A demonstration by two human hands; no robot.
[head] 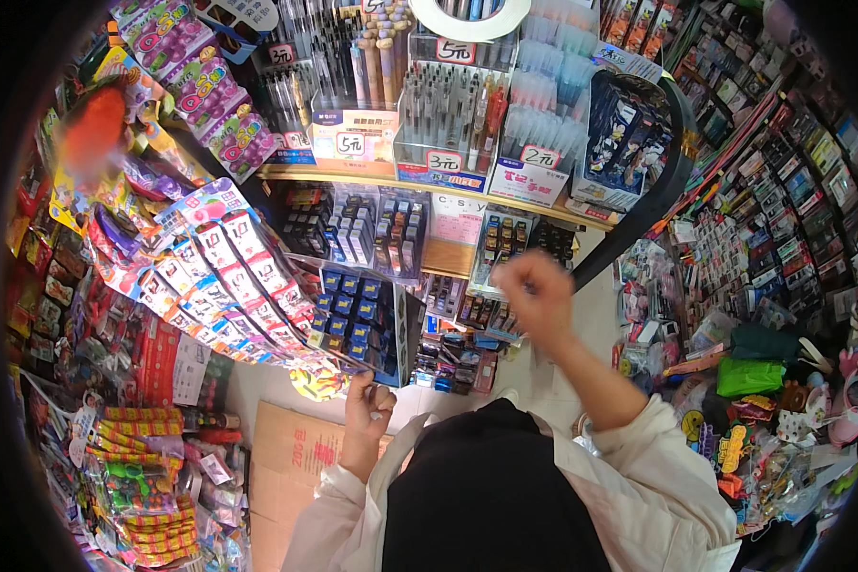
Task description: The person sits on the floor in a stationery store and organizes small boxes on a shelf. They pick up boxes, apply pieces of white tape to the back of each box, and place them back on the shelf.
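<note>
A dark blue display box with rows of small blue packs with yellow marks is tilted in front of me. My left hand has its thumb and fingertips at the near lower corner of this box, the other fingers curled in. My right hand is raised to the right of the box, blurred by motion, its fingers bent. A small dark spot shows at its fingers; whether it is a held thing is unclear. Behind that hand, a clear tray of small dark packs stands on the lower shelf.
Pens in clear holders with price cards fill the wooden shelf above. Hanging cards of small packets crowd the left side. A cardboard sheet lies at lower left. Toys and bags, one bright green, are piled at right.
</note>
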